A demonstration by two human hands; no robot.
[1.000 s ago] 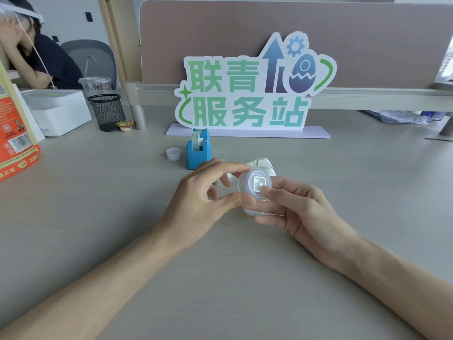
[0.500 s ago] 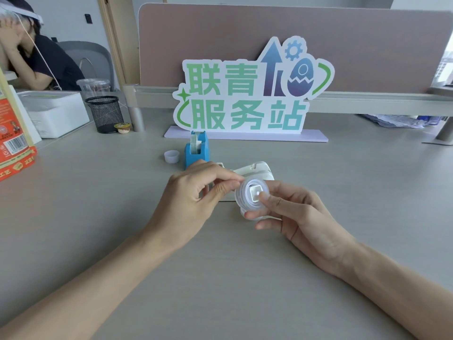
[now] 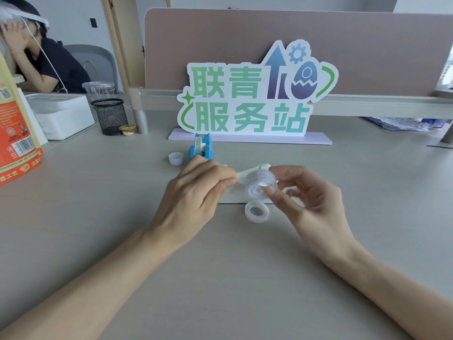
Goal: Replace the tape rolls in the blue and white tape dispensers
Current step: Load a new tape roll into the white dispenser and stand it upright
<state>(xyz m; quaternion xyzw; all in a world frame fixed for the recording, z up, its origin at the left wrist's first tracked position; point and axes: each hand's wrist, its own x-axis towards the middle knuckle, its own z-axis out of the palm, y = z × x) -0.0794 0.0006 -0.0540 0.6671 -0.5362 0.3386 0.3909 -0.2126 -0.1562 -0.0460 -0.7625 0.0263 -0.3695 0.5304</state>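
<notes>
My right hand (image 3: 308, 200) holds a short stack of clear tape rolls (image 3: 261, 184) by its edges, just above the desk. My left hand (image 3: 196, 195) is beside the stack on the left, thumb and forefinger pinched together; I make out nothing between them. A single clear tape roll (image 3: 256, 212) lies flat on the desk below the stack. The white tape dispenser (image 3: 231, 198) lies behind my hands, mostly hidden. The blue tape dispenser (image 3: 202, 148) stands further back with a roll in it.
A small white cap (image 3: 176, 158) sits left of the blue dispenser. A large standing sign (image 3: 250, 101) is behind it. At far left are a black mesh pen cup (image 3: 110, 116), a white box (image 3: 61, 116) and an orange carton (image 3: 14, 143). A person sits at the back left.
One clear roll has come off the stack and now lies on the desk. My left hand has drawn away to the left, and the stack has tipped in my right hand.
</notes>
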